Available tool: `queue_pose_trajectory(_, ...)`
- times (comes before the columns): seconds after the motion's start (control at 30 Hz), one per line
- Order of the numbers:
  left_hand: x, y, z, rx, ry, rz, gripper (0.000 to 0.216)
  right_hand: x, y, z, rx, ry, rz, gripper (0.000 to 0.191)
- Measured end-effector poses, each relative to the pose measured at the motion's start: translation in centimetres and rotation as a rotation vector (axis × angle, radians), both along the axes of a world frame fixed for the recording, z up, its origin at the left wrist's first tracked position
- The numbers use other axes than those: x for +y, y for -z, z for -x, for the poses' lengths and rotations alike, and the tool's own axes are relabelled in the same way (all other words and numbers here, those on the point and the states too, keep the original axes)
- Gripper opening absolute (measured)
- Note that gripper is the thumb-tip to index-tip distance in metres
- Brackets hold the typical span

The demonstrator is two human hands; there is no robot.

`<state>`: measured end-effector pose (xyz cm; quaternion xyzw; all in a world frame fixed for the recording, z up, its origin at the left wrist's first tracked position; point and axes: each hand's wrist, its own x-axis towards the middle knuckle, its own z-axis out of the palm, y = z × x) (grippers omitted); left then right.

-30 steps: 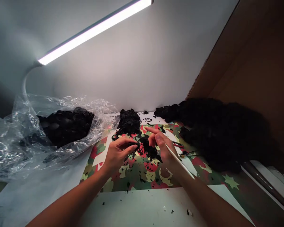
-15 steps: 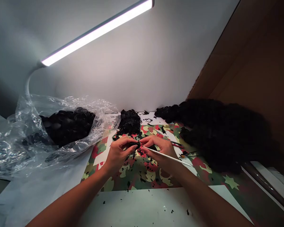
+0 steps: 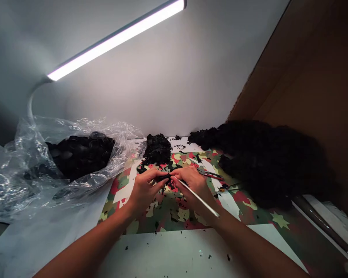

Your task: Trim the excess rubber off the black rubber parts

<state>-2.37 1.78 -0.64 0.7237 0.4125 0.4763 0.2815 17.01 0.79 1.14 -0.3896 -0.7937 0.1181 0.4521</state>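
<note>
My left hand [image 3: 145, 189] pinches a small black piece [image 3: 165, 177] between thumb and fingers above a patterned mat [image 3: 168, 212]. My right hand [image 3: 193, 183] is closed on a thin white stick [image 3: 198, 197], whose tip meets the black piece where the two hands touch. The stick's rear end runs back over my right wrist. Black scraps lie on the mat under both hands.
A clear plastic bag [image 3: 31, 170] of black round pieces [image 3: 81, 154] lies at the left. A small black heap [image 3: 158, 148] sits behind the hands, a large black pile [image 3: 266, 162] at the right. Red-handled pliers [image 3: 210, 174] lie by my right hand. A lamp bar [image 3: 116, 38] glows overhead; cardboard wall [image 3: 307, 69] stands on the right.
My right hand came down from a raised pose and closed in on my left hand, bringing the stick's tip to the black piece. The left hand stayed in place.
</note>
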Motion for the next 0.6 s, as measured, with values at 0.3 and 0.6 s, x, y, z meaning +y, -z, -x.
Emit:
queue_pose_trajectory(0.3,-0.2,-0.1,-0.3,-0.417,0.112,0.355,0.03,2.5,0.8,-2.0,0.272,0.046,0.513,0.014)
queue_pose_trajectory(0.6,-0.4,-0.3,-0.4,-0.363,0.118,0.381,0.034,-0.1,-0.4,0.3,0.342,-0.136,0.71,0.029)
